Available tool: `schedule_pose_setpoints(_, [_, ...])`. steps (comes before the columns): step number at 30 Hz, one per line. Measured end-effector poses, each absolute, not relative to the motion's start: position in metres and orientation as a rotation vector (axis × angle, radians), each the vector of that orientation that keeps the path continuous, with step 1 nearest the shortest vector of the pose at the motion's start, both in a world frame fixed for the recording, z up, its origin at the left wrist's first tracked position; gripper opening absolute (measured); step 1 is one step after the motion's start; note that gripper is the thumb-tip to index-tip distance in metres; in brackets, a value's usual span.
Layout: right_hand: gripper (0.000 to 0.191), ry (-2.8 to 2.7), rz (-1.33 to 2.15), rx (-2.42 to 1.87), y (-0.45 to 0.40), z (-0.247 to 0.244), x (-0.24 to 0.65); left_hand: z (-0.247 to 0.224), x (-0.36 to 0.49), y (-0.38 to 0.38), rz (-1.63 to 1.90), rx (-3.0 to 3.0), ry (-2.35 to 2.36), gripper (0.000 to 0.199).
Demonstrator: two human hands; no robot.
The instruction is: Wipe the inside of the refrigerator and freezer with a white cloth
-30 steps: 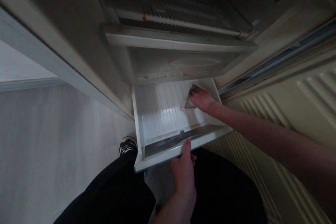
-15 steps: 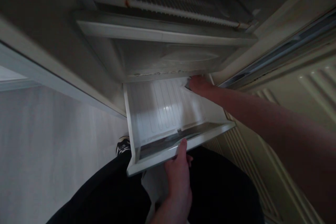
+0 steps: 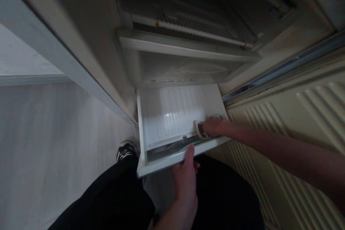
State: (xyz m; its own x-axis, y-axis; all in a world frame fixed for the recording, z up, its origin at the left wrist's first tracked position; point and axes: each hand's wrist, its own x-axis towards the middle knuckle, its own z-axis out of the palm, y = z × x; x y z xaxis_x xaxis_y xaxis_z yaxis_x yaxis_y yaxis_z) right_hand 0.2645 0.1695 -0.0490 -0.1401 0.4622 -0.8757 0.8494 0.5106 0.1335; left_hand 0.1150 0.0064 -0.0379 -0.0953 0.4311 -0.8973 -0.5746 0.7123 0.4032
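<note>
A white freezer drawer (image 3: 167, 115) with a ribbed floor is pulled out below the cabinet. My left hand (image 3: 185, 176) is closed on the middle of its front edge, thumb on top and fingers underneath. Inside the drawer, near the front right corner, my right hand (image 3: 214, 126) is closed around a bunched white cloth (image 3: 198, 131). Part of the cloth loops out to the left of my fingers, close to the front panel; the rest is hidden in my grip.
Above the drawer is a second, pushed-in drawer (image 3: 188, 68), with a ribbed shelf area higher up. The cream ridged door (image 3: 302, 125) stands on the right. Pale floor (image 3: 86, 133) and a shoe (image 3: 126, 150) are on the left.
My right hand has moved with the cloth from the back right of the drawer to its front right corner. My left hand stays on the front edge. The view has shifted.
</note>
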Motion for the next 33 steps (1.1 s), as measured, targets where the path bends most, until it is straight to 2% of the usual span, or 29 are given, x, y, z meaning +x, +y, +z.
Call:
schedule_pose_setpoints(5, [0.033,1.714,-0.678,1.002,0.169,-0.046,0.258,-0.045,0.12,0.006,0.871,-0.138,1.433,0.053])
schedule_pose_setpoints(9, [0.035,1.782,-0.899,0.901,0.174,-0.045,0.237,-0.046,0.123,0.004,0.877,-0.126,1.445,0.052])
schedule_pose_setpoints(17, [0.032,1.97,-0.988,0.536,0.159,-0.05,0.131,-0.054,0.126,0.002,0.905,-0.125,1.474,0.05])
schedule_pose_setpoints(22, [0.043,2.07,-1.119,0.443,0.152,-0.049,0.081,-0.06,0.126,0.004,0.906,-0.1,1.484,0.048])
schedule_pose_setpoints(28, [0.038,1.793,-1.577,0.503,0.165,-0.019,0.141,-0.056,0.127,0.004,0.913,-0.112,1.487,0.047])
schedule_pose_setpoints(30, [0.036,1.7,-1.607,0.591,0.175,-0.011,0.167,-0.052,0.126,0.004,0.922,-0.106,1.474,0.047])
schedule_pose_setpoints(33, [0.035,1.691,-1.477,0.679,0.187,-0.007,0.188,-0.047,0.124,0.004,0.888,-0.088,1.433,0.048])
